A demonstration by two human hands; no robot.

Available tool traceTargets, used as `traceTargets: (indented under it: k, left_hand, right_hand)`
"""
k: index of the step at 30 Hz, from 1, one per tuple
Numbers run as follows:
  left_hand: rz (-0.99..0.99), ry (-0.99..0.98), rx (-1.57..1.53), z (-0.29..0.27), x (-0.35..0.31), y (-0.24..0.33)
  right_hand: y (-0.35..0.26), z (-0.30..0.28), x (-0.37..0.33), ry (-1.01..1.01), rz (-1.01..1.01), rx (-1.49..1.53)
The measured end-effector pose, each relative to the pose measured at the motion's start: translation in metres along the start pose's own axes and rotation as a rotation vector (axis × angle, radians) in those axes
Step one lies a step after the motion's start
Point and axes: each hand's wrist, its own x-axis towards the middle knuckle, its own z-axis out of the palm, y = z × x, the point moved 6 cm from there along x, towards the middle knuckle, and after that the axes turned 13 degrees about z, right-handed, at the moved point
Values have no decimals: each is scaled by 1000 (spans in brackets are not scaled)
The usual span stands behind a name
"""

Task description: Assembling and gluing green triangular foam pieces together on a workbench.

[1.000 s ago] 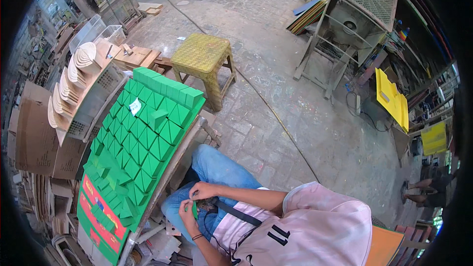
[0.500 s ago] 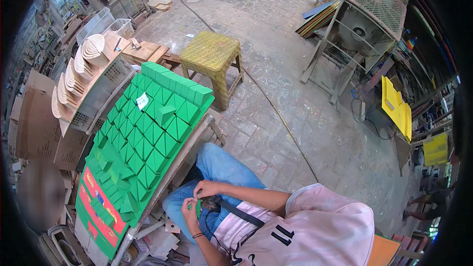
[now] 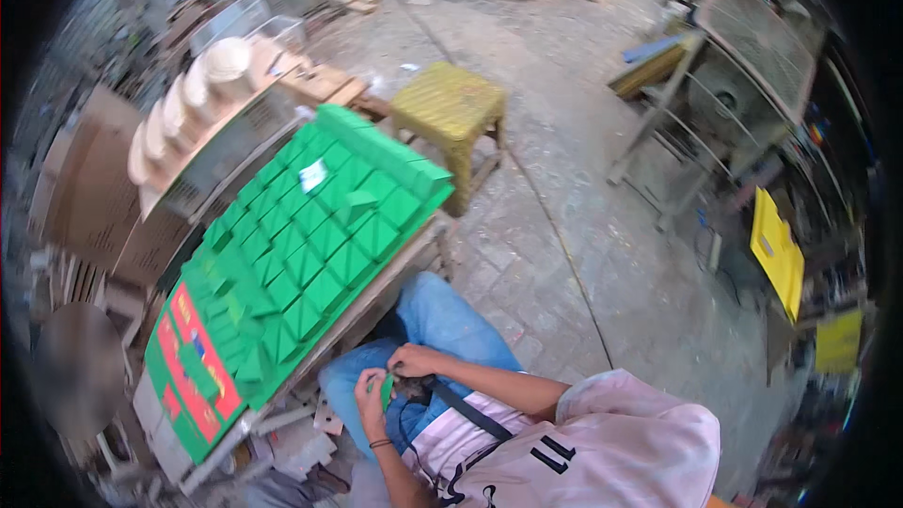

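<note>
Over my lap, my left hand (image 3: 372,399) pinches a small flat green piece (image 3: 387,389), probably of the same kind as the green blocks; its full shape is partly covered by fingers. My right hand (image 3: 414,360) is closed at the upper end of that piece, fingertips pressed together; what they hold, if anything, is too small to make out. To the left of my knees, a green board (image 3: 199,447) with a red panel lies on a table, carrying rows of green triangular blocks (image 3: 326,290). A white paper scrap (image 3: 312,175) rests on the blocks.
A yellow stool (image 3: 450,99) stands beyond the board. Curved wooden pieces (image 3: 193,99) line a crate at the left, near cardboard boxes (image 3: 94,183). A caged fan (image 3: 724,99) on a frame and a yellow panel (image 3: 777,254) are at the right. A cable (image 3: 560,240) crosses the floor.
The whole view has shifted and blurred with head motion, the board and stool sliding rightward in the picture. Both hands stay over my lap, the left still holding the green piece.
</note>
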Motion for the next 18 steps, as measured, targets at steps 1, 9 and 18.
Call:
traceTargets:
  k: [1, 9, 18]
  left_hand:
    - [9, 10, 15, -2, -1, 0]
    - [122, 28, 5, -6, -1, -5]
    - [136, 86, 20, -12, 3, -24]
  right_hand:
    - [5, 5, 0, -18, 81, -93]
    - [-1, -7, 2, 119, -49, 28]
    - [-18, -16, -8, 154, -97, 97]
